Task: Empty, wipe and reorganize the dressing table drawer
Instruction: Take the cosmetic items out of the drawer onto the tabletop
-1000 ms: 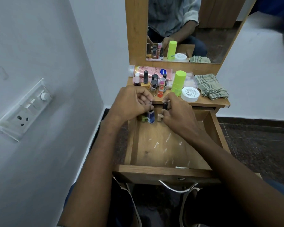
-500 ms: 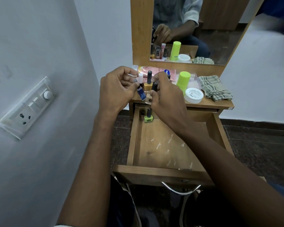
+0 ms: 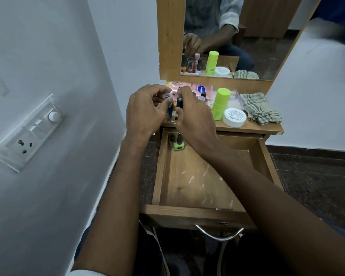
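Observation:
The wooden drawer point(image 3: 199, 215) is pulled out below the dressing table top point(image 3: 253, 127). At its back left corner a green nail polish bottle point(image 3: 179, 145) stands upright, with a darker small bottle point(image 3: 171, 139) beside it. Over the left end of the top, my left hand point(image 3: 145, 111) pinches a small blue bottle point(image 3: 170, 110). My right hand point(image 3: 195, 116) grips a black-capped nail polish bottle point(image 3: 179, 105) right next to it. Other small bottles stand behind my fingers, mostly hidden.
On the top lie a pink Vaseline lotion bottle point(image 3: 195, 88), a lime green bottle point(image 3: 220, 103), a white round jar point(image 3: 234, 117) and a checked cloth point(image 3: 260, 108). A mirror point(image 3: 237, 36) stands behind. A wall with a switch panel point(image 3: 28, 132) is close on the left.
Both hands lifted out of the drawer's back corner up to the table top, each carrying a small bottle. The green nail polish bottle stayed in the drawer.

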### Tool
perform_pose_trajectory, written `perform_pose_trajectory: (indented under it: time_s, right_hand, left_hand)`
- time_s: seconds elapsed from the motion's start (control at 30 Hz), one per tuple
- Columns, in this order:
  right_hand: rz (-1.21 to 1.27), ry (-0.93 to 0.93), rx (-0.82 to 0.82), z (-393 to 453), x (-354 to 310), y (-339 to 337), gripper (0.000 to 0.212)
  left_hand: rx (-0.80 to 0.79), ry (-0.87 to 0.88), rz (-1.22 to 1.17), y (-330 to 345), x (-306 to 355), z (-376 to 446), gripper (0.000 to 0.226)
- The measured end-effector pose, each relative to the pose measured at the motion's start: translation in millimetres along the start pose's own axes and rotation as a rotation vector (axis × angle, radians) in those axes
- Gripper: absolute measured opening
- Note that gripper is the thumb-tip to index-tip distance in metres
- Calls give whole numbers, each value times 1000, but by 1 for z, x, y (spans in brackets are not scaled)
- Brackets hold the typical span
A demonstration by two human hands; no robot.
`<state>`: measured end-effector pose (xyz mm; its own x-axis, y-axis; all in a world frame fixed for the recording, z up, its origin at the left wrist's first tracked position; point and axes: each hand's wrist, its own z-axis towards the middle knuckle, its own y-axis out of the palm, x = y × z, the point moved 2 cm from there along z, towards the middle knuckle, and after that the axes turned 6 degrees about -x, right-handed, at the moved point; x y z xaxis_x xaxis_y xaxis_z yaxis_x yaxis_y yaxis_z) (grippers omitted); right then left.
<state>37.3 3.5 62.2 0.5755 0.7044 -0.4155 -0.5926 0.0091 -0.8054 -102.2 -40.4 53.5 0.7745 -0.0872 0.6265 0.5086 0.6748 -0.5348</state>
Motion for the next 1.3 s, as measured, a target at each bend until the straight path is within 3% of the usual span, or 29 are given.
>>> perform_pose_trajectory:
  time_s: [0.37,0.77,1.17,1.3]
  right_hand:
    - [-47,-48,62,2,0,5,42]
    - [-76,-44,105,8,-3,13,43]
    - [-52,-96,236,-2,2,16,71]
    - [-61,-171,335,-12,8,14,50]
  left_hand:
    - [-39,-111,-9,5,-8,-3,20]
    - [-19,-113,47,4,-9,-3,19]
    - [-137,-155,19,7,-17,-10,46]
    - [-126,-192,22,5,-20,-11,54]
